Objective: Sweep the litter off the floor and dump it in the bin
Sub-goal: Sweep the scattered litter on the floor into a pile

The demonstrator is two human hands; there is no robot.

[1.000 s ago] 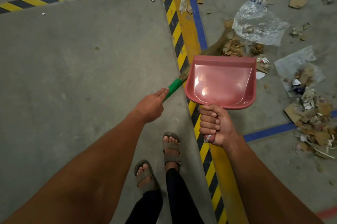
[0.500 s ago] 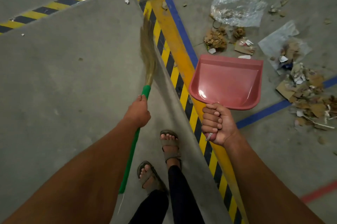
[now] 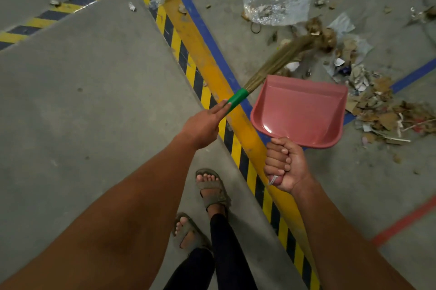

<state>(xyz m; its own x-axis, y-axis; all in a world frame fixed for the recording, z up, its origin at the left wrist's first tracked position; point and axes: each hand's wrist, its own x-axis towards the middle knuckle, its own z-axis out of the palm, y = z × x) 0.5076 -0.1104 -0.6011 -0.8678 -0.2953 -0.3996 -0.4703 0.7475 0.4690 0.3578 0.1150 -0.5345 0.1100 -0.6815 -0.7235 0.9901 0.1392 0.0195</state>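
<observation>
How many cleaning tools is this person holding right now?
2. A broom, its green handle held by the left hand, reaches up-right into the litter. A pink dustpan, gripped by the right hand, hangs right of the yellow line.

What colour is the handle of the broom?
Green, on the broom handle that the left hand holds; seen in the head view.

Left hand [image 3: 203,124] gripping green-handled broom [image 3: 278,58], bristles in litter [image 3: 368,91] upper right, right hand [image 3: 284,164] gripping pink dustpan [image 3: 299,110] mid-frame, sandalled feet [image 3: 207,209] bottom centre
</observation>
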